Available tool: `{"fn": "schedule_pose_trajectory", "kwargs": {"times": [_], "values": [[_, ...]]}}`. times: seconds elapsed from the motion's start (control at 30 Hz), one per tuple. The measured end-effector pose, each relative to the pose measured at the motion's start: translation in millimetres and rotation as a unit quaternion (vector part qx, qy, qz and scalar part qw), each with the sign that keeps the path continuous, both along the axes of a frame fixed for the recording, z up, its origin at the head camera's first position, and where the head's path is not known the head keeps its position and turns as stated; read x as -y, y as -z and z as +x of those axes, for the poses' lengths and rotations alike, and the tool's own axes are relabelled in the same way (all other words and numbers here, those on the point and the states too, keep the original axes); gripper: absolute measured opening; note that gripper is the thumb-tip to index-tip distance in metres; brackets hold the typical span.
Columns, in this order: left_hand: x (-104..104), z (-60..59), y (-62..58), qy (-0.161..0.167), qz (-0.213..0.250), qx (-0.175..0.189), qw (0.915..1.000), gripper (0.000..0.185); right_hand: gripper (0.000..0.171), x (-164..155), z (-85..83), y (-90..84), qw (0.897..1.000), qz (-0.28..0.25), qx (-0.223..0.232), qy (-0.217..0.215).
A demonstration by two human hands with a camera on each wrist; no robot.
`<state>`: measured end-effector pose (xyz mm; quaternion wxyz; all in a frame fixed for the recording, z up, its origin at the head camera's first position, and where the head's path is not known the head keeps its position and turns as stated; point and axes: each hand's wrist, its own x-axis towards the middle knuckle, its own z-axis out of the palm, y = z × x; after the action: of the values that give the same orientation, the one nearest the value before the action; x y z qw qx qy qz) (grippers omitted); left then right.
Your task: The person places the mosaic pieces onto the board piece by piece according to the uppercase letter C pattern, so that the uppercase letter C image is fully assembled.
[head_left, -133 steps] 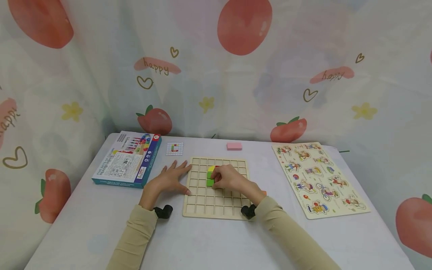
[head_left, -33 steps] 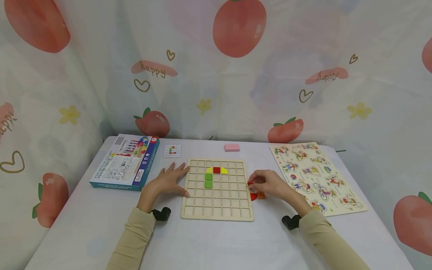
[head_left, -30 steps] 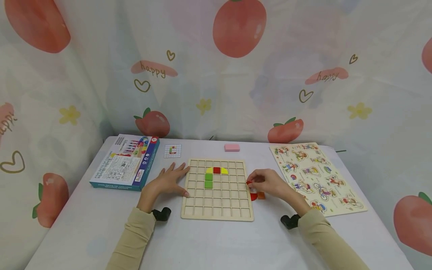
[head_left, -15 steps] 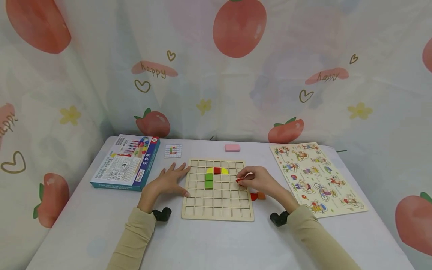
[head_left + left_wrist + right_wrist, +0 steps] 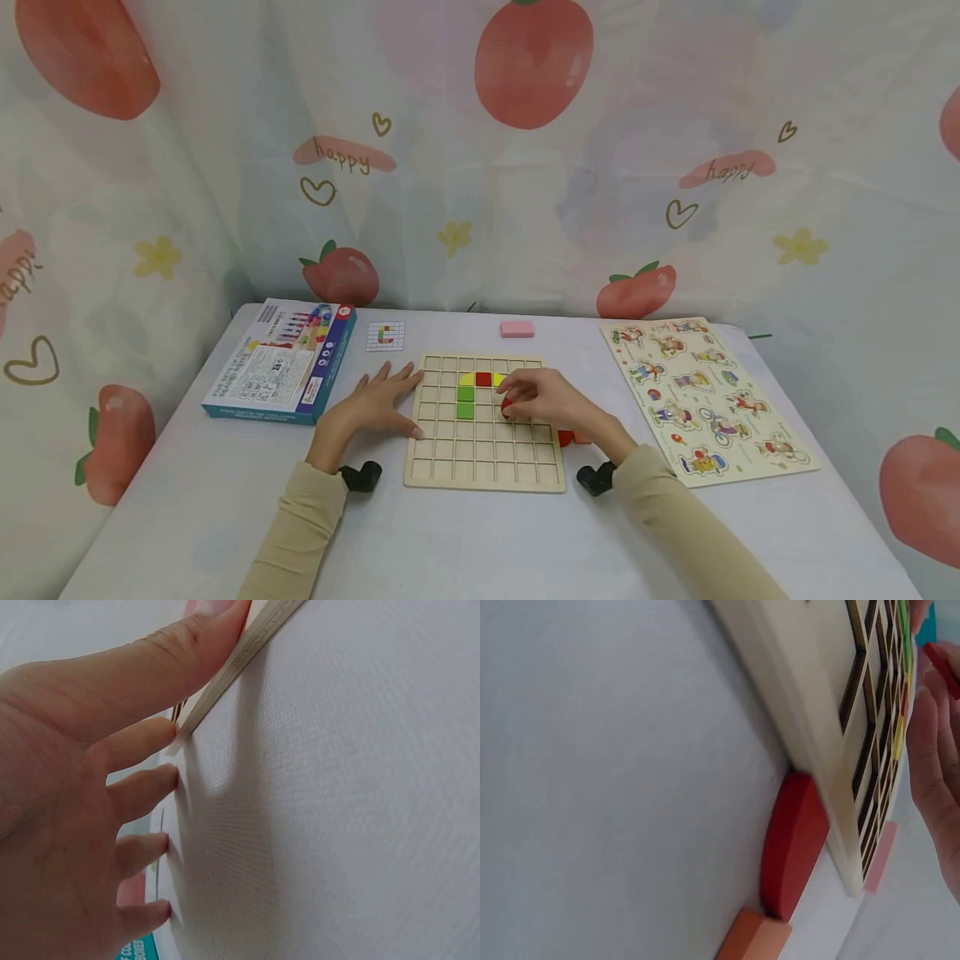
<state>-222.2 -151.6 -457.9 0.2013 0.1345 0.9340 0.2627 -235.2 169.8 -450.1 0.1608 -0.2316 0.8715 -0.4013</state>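
A wooden grid board (image 5: 484, 451) lies flat on the table. In its upper cells sit two green squares (image 5: 465, 401), a red square (image 5: 483, 379) and two yellow rounded pieces (image 5: 467, 380), the right one partly covered by fingers. My right hand (image 5: 553, 400) pinches a red block (image 5: 507, 407) with a curved edge over the board's middle; the right wrist view shows this block (image 5: 940, 666) edge-on between thumb and fingers. Spread fingers of my left hand (image 5: 371, 407) rest by the board's left edge, the thumb (image 5: 214, 634) touching the rim.
Against the board's right edge lies another red curved block (image 5: 793, 844), beside an orange block (image 5: 754, 936). A pattern card (image 5: 386, 336) and a pink block (image 5: 517, 329) lie behind the board. A box (image 5: 277, 362) stands left, a picture puzzle board (image 5: 708, 400) right.
The right hand moved from placing pieces on the board to the right side, picked up a red curved block and carried it left over the board. The left hand stayed at the board's edge.
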Motion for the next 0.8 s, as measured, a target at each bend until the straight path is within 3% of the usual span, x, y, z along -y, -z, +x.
{"fn": "schedule_pose_trajectory", "kwargs": {"times": [0.33,0.8], "values": [[0.9,-0.9,-1.1,-0.001,-0.002,0.002,1.0,0.103,0.014,24.3,-0.4,-5.0,0.999,-0.011,0.0,-0.037],[0.0,1.1,-3.3,-0.001,-0.005,0.003,1.0,0.101,0.014,49.1,-1.8,-5.1,0.994,0.003,-0.003,-0.106]]}}
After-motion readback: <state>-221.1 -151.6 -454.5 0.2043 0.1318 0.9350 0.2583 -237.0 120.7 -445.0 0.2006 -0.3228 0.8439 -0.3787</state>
